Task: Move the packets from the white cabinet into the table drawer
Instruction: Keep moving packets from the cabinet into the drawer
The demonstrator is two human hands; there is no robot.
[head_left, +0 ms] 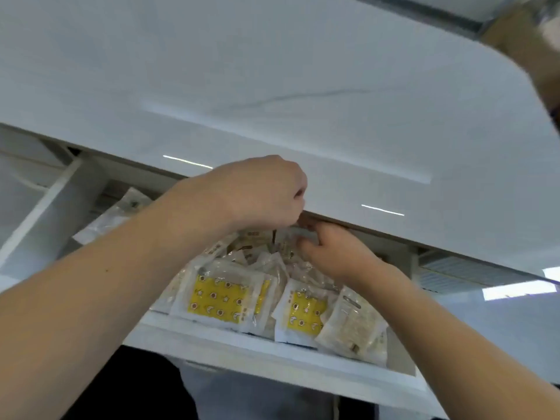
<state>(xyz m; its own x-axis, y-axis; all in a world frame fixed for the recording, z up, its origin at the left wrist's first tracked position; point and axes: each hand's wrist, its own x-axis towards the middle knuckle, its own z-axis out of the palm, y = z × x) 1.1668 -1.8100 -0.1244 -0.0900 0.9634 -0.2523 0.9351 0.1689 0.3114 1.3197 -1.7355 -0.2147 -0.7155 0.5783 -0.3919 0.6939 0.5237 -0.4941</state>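
Both hands (pixel 266 192) (pixel 333 253) deep in drawer (pixel 272 356) under desk (pixel 272 86), fingers curled among packets (pixel 224 295), exact grasp unclear. Packets look light, crinkly, slippery; pinch edges.

Glossy white tabletop and its blurred surroundings

The glossy white tabletop (pixel 272 86) with faint grey veins fills the upper view and reflects thin bright light strips. A dark grey strip (pixel 424 10) runs along its far edge, beside a blurred brown shape (pixel 521 40) at the top right corner. A grey slatted panel (pixel 454 268) shows beneath the tabletop's right side.
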